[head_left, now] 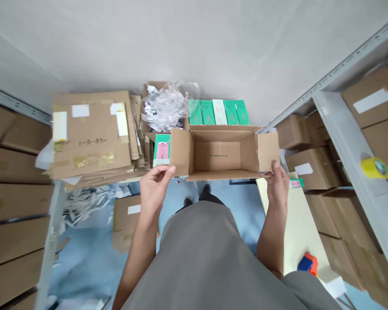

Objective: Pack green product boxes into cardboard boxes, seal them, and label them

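An unsealed cardboard box (224,175) is held up in front of me, its top flaps folded out and its inside bare. At its left end my left hand (154,186) pinches the side flap near the lower corner, thumb on top. My right hand (277,183) grips the opposite flap at its lower edge. Just behind the box stands a row of several green and white product boxes (219,112). Beside its left flap is another green box (162,148) with a pink picture on it.
Flattened cartons (93,142) are stacked at left, next to a carton of shredded paper and plastic wrap (164,107). A pale side table (299,224) on the right carries an orange and blue tape dispenser (308,263). Yellow tape (374,167) hangs on the right rack. Shelves of cartons flank both sides.
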`<act>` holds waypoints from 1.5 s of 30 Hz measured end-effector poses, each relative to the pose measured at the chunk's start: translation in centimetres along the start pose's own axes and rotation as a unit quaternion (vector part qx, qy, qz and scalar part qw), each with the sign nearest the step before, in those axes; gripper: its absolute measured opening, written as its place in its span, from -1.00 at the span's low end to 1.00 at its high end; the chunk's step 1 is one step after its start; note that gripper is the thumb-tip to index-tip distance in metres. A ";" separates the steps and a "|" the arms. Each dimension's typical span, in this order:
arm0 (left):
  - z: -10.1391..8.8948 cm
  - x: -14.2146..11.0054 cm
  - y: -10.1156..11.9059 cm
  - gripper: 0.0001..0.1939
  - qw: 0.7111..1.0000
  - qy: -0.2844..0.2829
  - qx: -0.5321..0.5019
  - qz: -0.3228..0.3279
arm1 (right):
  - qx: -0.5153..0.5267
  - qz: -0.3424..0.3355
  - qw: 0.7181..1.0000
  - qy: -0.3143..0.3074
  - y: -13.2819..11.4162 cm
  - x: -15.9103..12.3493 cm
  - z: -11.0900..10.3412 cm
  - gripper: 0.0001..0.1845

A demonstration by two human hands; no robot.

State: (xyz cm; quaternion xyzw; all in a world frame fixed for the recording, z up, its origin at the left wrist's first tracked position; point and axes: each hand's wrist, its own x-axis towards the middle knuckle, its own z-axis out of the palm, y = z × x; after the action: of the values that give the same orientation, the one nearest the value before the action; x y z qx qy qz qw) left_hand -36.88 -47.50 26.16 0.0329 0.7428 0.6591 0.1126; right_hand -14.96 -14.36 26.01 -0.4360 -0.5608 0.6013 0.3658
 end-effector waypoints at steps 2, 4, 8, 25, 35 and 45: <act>0.2 1.0 0.2 -0.51 1.000 0.007 0.001 -0.004 | -0.018 0.003 1.000 -0.019 0.1 1.6 1.2 -0.33; 0.6 2.0 0.5 -0.49 1.000 0.012 0.006 -0.009 | -0.028 0.015 0.999 -0.037 0.3 3.3 2.2 -0.31; 1.3 3.8 0.6 -0.46 0.999 0.031 0.018 -0.027 | -0.019 0.050 0.996 -0.066 0.7 6.2 4.0 -0.30; 1.5 9.5 2.1 -0.33 0.999 -0.010 0.040 -0.016 | -0.189 0.025 0.969 -0.155 -3.4 8.2 4.9 -0.35; 2.2 24.0 0.5 -0.11 0.870 -0.079 0.476 0.099 | -0.238 0.015 0.971 -0.023 -4.6 5.7 7.5 -0.27; 2.0 25.0 0.9 -0.42 0.811 -0.145 0.555 0.113 | -0.288 0.001 0.958 0.009 -5.3 4.1 7.7 -0.19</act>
State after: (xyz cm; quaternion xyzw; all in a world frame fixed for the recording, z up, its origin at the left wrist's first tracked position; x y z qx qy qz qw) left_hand -60.85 -40.54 23.78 0.2689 0.9484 0.1307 0.1060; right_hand -23.84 -12.76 30.69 -0.5284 -0.7068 0.4107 0.2291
